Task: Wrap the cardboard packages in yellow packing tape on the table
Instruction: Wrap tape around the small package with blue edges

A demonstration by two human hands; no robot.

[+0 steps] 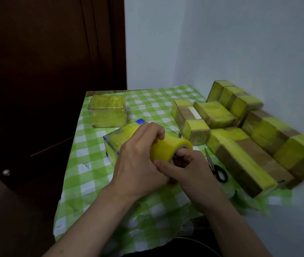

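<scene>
Head cam looking down at the table: both hands are on the yellow tape roll (168, 148), held just above the green-and-white checked cloth (92, 182). The left hand (140, 160) is curled over the roll's far side with its fingers wrapped round the top. The right hand (190, 169) has its fingers tucked into the core and its thumb along the near rim, so both are clamped on the roll. Right behind the left hand sits a package with blue corners (121, 138), covered in yellow tape on the faces I can see; can't tell if the tape end is stuck to it. A fully wrapped square package (107, 112) sits further back near the left edge. Off to the right there's a pile of long packages (240, 156) against the wall (240, 43), banded in yellow with bare brown cardboard between. Black-handled scissors (218, 169) lie on the cloth between the right hand and the pile.
</scene>
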